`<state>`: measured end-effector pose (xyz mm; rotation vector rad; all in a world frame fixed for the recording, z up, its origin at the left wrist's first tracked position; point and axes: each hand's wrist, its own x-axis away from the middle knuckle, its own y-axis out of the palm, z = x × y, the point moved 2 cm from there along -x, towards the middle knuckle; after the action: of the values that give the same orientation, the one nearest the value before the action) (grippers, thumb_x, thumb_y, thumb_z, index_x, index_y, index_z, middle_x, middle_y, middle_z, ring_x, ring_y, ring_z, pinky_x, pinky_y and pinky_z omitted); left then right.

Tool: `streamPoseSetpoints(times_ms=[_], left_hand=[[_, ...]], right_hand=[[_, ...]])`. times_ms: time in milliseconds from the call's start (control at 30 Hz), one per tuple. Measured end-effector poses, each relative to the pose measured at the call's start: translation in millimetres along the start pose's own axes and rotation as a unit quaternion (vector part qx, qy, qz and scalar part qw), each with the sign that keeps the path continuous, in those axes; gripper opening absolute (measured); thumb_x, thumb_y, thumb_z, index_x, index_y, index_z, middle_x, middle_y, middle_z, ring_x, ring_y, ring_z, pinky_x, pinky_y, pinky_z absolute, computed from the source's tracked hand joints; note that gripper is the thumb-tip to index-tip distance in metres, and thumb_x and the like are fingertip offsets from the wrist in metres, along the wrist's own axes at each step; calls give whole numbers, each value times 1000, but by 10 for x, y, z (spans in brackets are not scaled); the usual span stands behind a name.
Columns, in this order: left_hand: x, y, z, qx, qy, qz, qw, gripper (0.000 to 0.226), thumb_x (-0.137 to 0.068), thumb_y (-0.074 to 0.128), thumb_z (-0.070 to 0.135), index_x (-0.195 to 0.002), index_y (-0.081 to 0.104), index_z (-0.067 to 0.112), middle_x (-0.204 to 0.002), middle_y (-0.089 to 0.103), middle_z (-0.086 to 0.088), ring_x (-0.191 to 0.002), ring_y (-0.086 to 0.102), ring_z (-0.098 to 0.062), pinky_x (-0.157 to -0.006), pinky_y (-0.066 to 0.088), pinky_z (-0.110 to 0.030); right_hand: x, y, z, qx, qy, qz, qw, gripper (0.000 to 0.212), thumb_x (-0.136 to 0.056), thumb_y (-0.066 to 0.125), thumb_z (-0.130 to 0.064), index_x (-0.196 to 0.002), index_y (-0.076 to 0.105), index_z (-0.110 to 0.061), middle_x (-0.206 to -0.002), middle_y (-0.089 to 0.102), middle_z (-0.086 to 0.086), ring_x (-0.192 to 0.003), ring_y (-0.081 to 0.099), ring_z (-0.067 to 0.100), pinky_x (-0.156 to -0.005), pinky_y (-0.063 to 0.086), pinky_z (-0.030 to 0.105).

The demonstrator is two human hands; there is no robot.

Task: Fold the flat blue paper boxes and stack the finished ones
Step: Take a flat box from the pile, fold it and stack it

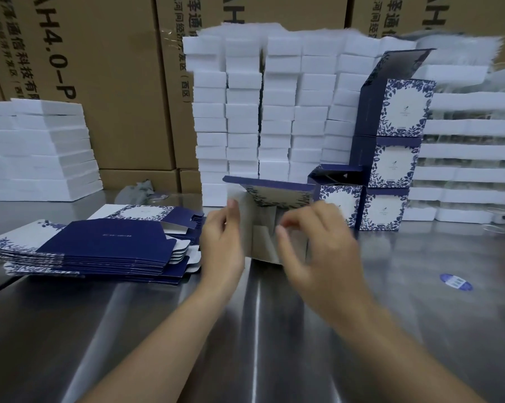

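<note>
On steel table point(274, 330) | L hand point(222, 242) fingers hidden behind half-folded box point(274, 196) | R hand point(321, 245) blurred, fingers point(289, 226) curled | grips unclear

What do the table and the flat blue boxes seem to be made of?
Table: probably brushed stainless steel; it has a grey sheen with streaky reflections.
Flat blue boxes: thin printed cardboard, apparently matte; the stacked edges are thin and the flaps are pale and unprinted.

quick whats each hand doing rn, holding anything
left hand: holds the half-folded box by its left side.
right hand: curled over the box's flaps, blurred; grip cannot be told.
</note>
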<state>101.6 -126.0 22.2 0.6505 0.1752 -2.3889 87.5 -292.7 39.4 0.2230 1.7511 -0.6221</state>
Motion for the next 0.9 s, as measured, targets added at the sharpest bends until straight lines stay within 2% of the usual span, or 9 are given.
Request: streamPoseSetpoints(times_ms=[67, 167, 300, 433, 533, 633, 700, 800, 900], left_hand=[[41, 27, -5, -30, 25, -8, 999, 52, -110, 43, 51, -72, 44, 16, -75, 46, 7, -66, 42, -9, -63, 34, -31], [123, 73, 19, -50, 75, -10, 996, 45, -113, 42, 44, -72, 48, 26, -79, 48, 6, -70, 46, -6, -67, 36, -30], [238, 144, 70, -71, 137, -24, 988, 42, -112, 40, 38, -71, 41, 29, -76, 44, 8, -70, 46, -6, -65, 33, -21], [411, 219, 143, -76, 194, -73, 975, 42, -115, 39, 23, -75, 40, 32, -78, 43, 11, -72, 48, -4, -67, 34, -13], [543, 285, 214, -54, 233, -101, 966, 40, -114, 39, 17, -76, 42, 27, -76, 42, 11, -71, 48, -4, -67, 34, -14], [649, 351, 247, -10, 240, -159, 958, 36, -115, 37, 21, -80, 46, 24, -82, 45, 14, -75, 51, -10, -68, 37, -22], [690, 372, 255, -7, 252, -177, 951, 35, -115, 37, 23, -82, 48, 30, -85, 47, 17, -77, 52, -8, -70, 37, -20], [656, 362, 232, -1, 237, -160, 958, 35, -114, 36, 22, -86, 56, 18, -88, 49, 13, -81, 55, -11, -71, 41, -25], [585, 334, 199, 0, 200, -123, 972, 33, -114, 34, 27, -118, 66, 19, -107, 57, 14, -105, 61, -11, -85, 51, -32]], right_hand=[[11, 67, -170, -8, -16, -89, 996, 19, -95, 55, -9, -107, 69, -10, -101, 63, 1, -94, 59, 23, -82, 49, 31], [32, 164, -188, 90, 60, -238, 965, 39, -88, 47, -2, -122, 63, -14, -113, 63, 3, -105, 61, 27, -81, 50, 36], [68, 120, 35, 161, 177, -327, 914, 46, -88, 47, -3, -130, 55, -18, -124, 62, 10, -107, 64, 40, -73, 41, 39], [88, 52, 272, 169, 255, -354, 884, 50, -99, 48, -19, -148, 47, -30, -134, 63, 12, -118, 64, 40, -85, 49, 40], [62, 12, 397, 180, 268, -361, 875, 42, -97, 42, -38, -138, 53, -32, -137, 66, 7, -123, 62, 37, -95, 50, 38], [71, -29, 436, 140, 278, -380, 871, 39, -90, 39, -49, -123, 58, -39, -127, 70, -3, -119, 64, 30, -99, 54, 46], [86, -21, 463, 116, 283, -401, 863, 24, -87, 42, -51, -105, 55, -41, -114, 71, -7, -108, 66, 26, -92, 57, 47], [83, 24, 467, 91, 293, -406, 861, 27, -91, 47, -45, -115, 59, -39, -118, 71, -5, -110, 66, 28, -94, 57, 47], [97, 95, 487, 61, 301, -390, 868, 22, -96, 53, -36, -113, 67, -32, -116, 75, -3, -110, 68, 26, -96, 57, 44]])
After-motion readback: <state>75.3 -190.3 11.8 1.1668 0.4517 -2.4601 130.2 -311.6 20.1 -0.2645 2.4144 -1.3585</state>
